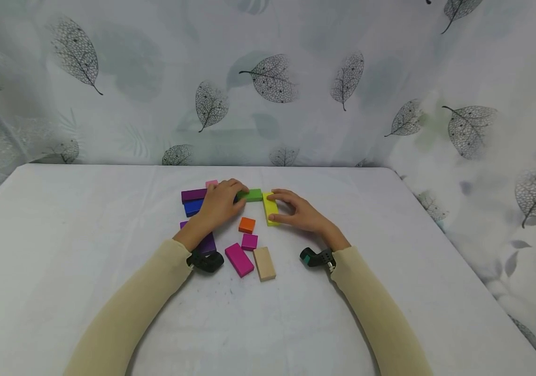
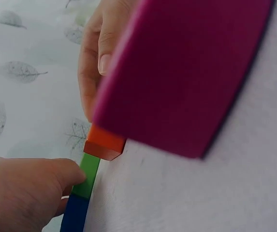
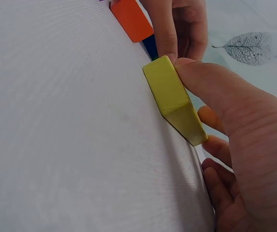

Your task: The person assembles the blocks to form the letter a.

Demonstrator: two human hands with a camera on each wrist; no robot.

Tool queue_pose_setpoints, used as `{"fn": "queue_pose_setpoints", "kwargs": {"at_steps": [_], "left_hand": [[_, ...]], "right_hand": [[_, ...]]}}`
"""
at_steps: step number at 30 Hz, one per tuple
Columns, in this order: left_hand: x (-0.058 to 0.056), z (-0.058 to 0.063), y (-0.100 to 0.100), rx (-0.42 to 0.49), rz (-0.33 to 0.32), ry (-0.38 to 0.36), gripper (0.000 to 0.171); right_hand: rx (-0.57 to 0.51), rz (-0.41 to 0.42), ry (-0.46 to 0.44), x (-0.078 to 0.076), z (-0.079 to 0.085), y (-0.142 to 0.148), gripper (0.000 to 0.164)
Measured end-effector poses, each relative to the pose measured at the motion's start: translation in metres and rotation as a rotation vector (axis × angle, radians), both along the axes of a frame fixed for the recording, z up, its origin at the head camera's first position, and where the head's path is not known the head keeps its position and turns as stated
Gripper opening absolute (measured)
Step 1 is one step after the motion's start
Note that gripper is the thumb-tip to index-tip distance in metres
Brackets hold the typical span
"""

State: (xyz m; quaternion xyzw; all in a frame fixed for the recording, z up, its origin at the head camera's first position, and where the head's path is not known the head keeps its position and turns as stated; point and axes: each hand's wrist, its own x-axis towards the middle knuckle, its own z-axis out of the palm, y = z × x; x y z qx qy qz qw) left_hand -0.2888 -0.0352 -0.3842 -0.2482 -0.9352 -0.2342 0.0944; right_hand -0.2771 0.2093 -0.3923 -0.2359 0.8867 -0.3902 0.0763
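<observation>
My left hand (image 1: 221, 204) pinches a green block (image 1: 251, 196) between thumb and fingers. A dark blue block (image 2: 75, 212) adjoins the green one end to end, mostly covered by that hand in the head view. My right hand (image 1: 301, 213) grips a yellow block (image 1: 270, 210), its thumb at the near end and its fingers toward the far end. The yellow block stands at the green block's right end, at roughly a right angle to it. Just in front of both hands lies an orange block (image 1: 247, 225).
Nearer me lie a small magenta block (image 1: 249, 242), a longer magenta block (image 1: 239, 260) and a beige block (image 1: 264, 263). Purple (image 1: 193, 195), blue (image 1: 193, 208) and violet (image 1: 207, 244) blocks lie by my left arm. A pink block (image 1: 211, 183) sits behind my left hand on the white table (image 1: 84, 235).
</observation>
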Motion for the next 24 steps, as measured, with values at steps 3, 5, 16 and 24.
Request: {"fn": "queue_pose_setpoints", "kwargs": {"at_steps": [3,5,16,24], "left_hand": [[-0.0001,0.0004,0.0002,-0.015,-0.006,0.013,0.028],[0.0001,0.0006,0.0000,-0.025,-0.009,0.020,0.029],[0.0009,-0.0006,-0.0018,-0.040,-0.014,0.012,0.031],[-0.0007,-0.0015,-0.0012,-0.020,-0.032,-0.007,0.033]], "right_hand": [[-0.005,0.005,-0.003,-0.0001,0.0006,0.0003,0.056],[-0.005,0.006,-0.004,-0.0002,0.0005,0.0004,0.056],[0.004,0.007,-0.006,0.0003,-0.0010,-0.0006,0.056],[0.018,0.002,-0.003,-0.0003,-0.0012,0.0016,0.056]]}}
